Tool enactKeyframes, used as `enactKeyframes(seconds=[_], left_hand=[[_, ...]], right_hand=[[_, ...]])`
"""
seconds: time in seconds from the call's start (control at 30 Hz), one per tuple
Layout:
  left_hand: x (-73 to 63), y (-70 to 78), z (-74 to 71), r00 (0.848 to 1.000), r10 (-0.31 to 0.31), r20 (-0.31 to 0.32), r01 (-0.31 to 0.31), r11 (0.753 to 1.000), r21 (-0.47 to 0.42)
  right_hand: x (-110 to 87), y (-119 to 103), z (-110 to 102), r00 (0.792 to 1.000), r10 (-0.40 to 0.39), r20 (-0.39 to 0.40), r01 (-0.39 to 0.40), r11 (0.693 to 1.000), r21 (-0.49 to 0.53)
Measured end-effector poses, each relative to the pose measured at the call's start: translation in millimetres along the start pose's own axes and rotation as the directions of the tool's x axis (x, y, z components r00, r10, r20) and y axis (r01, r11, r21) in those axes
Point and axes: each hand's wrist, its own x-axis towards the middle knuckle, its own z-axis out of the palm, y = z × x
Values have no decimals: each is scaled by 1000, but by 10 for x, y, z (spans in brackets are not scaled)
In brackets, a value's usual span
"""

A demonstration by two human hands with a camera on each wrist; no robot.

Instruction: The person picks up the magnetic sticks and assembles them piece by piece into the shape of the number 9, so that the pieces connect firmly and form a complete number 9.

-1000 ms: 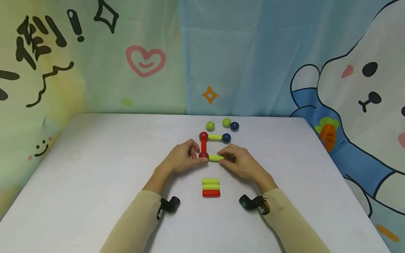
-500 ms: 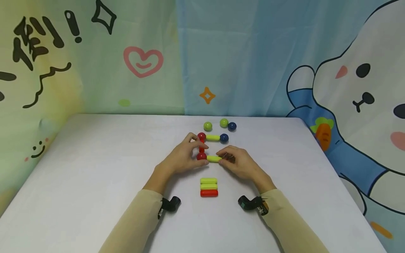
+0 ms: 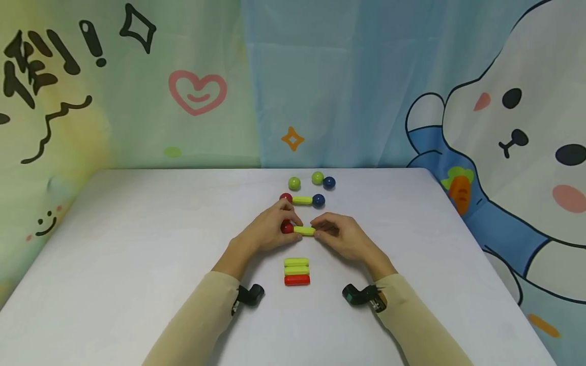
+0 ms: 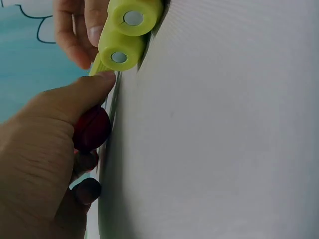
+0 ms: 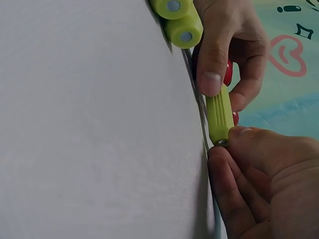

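Observation:
In the head view, a yellow-green magnetic rod [image 3: 304,231] lies between both hands, its left end against a red ball [image 3: 287,226]. My left hand [image 3: 270,227] reaches around that ball and pinches the rod's left end between thumb and index finger. At the rod's other end, my right hand [image 3: 343,236] holds it with thumb and fingertips, as the right wrist view shows on the rod [image 5: 220,114]. Beyond, another red ball [image 3: 286,197], a yellow-green rod [image 3: 302,201] and a dark blue ball [image 3: 318,201] form a row. The red rod between the red balls is hidden behind my left hand.
Nearer on the white table [image 3: 137,264] lie two yellow-green rods [image 3: 296,266] and a red rod [image 3: 297,280], side by side. At the back sit two green balls [image 3: 294,183] and a dark blue ball [image 3: 329,183]. A printed cloth [image 3: 320,91] hangs behind the table.
My left index finger has come off the red ball, over the red rod, and down onto the yellow-green rod. My right hand keeps its hold. The head view has shifted slightly.

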Motion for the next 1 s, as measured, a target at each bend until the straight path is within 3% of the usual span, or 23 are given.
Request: enactKeyframes(seconds=[0.2, 0.47, 0.73, 1.0], left_hand=[[-47, -68, 60, 998, 19, -54, -20, 1000, -24], [-86, -129, 118, 990, -17, -143, 4, 996, -87], [-43, -140, 113, 986, -60, -156, 37, 989, -142], [-51, -170, 118, 983, -57, -175, 31, 988, -151]], right_hand=[[7, -13, 8, 1000, 5, 13, -5, 1000, 14], [22, 38, -39, 1000, 19, -4, -19, 1000, 6], [14, 44, -101, 1000, 5, -22, -5, 1000, 2], [-61, -20, -65, 1000, -22, -1, 21, 1000, -18]])
